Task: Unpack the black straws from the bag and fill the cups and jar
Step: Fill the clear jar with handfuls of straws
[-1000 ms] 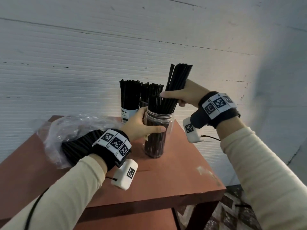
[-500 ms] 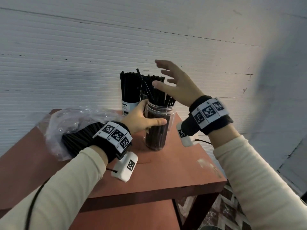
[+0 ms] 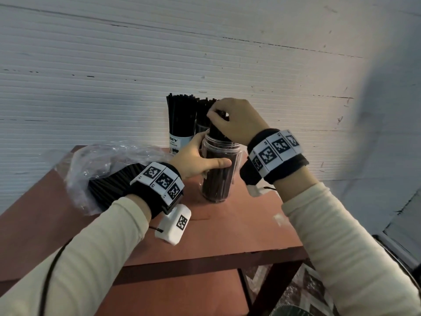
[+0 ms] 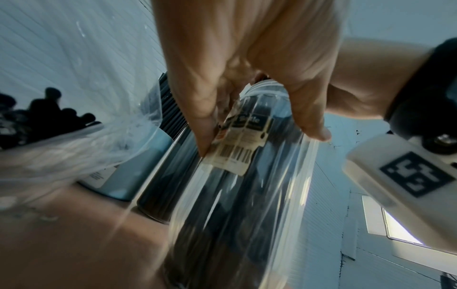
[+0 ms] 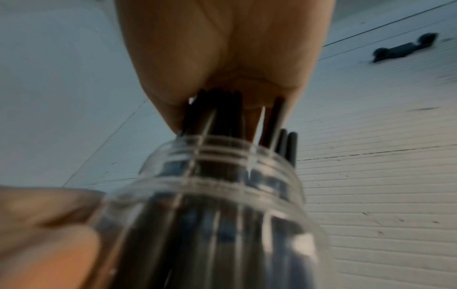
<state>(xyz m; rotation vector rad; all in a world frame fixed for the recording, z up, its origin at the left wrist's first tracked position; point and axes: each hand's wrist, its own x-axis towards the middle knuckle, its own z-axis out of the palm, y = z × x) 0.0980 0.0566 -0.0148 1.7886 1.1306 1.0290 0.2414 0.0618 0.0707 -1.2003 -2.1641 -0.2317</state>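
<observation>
A clear plastic jar [image 3: 216, 181] packed with black straws [image 3: 215, 133] stands on the red-brown table [image 3: 227, 231]. My left hand [image 3: 196, 158] grips the jar's side just below the rim, thumb in front. My right hand [image 3: 232, 119] is cupped over the straw tops, with its fingers curled round the bunch. In the right wrist view the straws [image 5: 217, 113] run from my palm down into the jar [image 5: 222, 215]. A clear plastic bag [image 3: 98, 165] holding more black straws [image 3: 107, 185] lies to the left. Behind the jar, a white labelled cup [image 3: 180, 142] and a second cup [image 3: 201, 127] hold straws.
A ribbed white wall [image 3: 114, 76] stands right behind the table. The table's front edge [image 3: 216, 261] and right edge are close to the jar. The bag [image 4: 74, 146] crowds my left wrist. A patterned floor [image 3: 307, 288] shows below on the right.
My right hand dropped its bundle of straws into the jar, opened above it, then came down and closed over the straw tops. My left hand has stayed on the jar.
</observation>
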